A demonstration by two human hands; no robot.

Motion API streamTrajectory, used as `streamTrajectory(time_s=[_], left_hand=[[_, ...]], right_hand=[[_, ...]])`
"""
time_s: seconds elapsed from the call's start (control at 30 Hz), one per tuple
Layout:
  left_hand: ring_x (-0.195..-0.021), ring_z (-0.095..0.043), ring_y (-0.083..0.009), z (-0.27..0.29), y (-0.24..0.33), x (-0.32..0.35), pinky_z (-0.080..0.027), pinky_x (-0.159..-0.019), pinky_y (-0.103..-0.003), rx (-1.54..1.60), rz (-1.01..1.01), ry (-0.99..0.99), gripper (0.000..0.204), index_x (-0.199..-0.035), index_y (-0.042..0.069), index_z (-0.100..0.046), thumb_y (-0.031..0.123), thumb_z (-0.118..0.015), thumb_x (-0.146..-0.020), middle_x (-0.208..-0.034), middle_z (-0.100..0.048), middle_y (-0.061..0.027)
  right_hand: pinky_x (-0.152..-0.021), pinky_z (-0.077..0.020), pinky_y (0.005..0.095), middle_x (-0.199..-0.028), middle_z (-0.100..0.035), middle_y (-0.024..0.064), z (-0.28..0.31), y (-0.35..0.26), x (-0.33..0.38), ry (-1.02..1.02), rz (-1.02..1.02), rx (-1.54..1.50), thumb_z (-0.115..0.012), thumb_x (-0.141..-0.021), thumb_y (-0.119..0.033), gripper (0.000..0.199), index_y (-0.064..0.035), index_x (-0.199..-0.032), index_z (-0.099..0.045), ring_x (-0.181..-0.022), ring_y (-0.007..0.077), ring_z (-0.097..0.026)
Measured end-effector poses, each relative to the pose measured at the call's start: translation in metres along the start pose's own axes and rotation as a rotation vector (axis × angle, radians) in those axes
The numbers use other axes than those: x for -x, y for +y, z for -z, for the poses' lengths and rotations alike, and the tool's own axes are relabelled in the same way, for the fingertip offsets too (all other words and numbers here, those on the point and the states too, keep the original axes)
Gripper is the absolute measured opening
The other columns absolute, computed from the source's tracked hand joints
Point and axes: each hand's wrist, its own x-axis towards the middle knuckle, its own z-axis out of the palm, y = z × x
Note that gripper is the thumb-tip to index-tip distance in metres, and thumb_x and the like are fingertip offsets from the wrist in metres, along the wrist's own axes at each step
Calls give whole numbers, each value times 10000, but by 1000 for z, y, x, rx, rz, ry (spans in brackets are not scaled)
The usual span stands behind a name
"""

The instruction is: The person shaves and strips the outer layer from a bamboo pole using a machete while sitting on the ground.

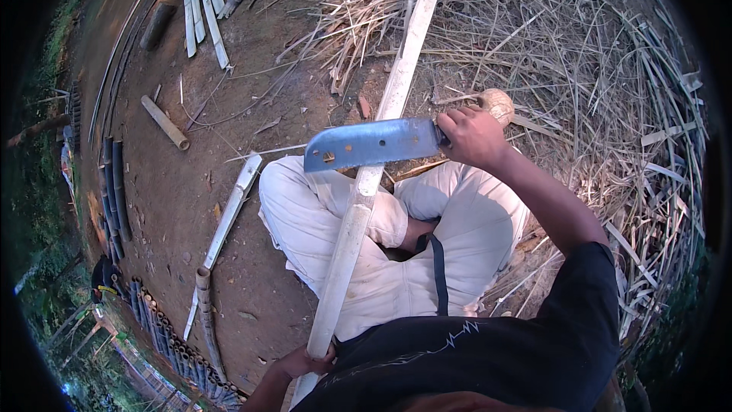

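My right hand (474,136) is closed round the handle of a broad machete (366,145), its wide metal blade pointing left. The blade lies across a long split bamboo strip (347,248) in the view; whether it touches the strip I cannot tell. That pale strip runs from beside my left hip, over my crossed legs, to the far edge. Low in the view, my left hand (306,362) grips the strip's near end. A rounded wooden knob (497,105) shows just beyond my right fist.
A large heap of bamboo shavings (534,38) spreads over the ground ahead and to the right. Several pale split strips (202,4) lie at the far left. A short bamboo piece (165,123) and another split length (232,206) rest on the dirt at left, with stacked bamboo poles (164,336) beyond.
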Motion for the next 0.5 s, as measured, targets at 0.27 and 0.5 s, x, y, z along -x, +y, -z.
streamTrajectory(time_s=[0.27, 0.5], left_hand=[[-766, -549, -94, 25, -19, -1, -448, -692, -263, -8, 29, -7, 222, -915, 120, -596, 70, -737, -751, -838, -554, 39], [-709, -517, -97, 15, -17, 22, -417, -653, -255, 155, 188, 73, 255, -844, 105, -563, 155, -790, -739, -761, -500, 31]], right_hand=[[-723, -565, 501, -791, -706, 205, -4, 116, -41, -68, -605, -12, -645, -878, -291, 264, -30, -912, -637, -755, 390, -703], [-701, -577, 476, -824, -719, 177, -17, 118, -53, -170, -352, 59, -645, -851, -276, 244, -41, -918, -647, -740, 353, -710]])
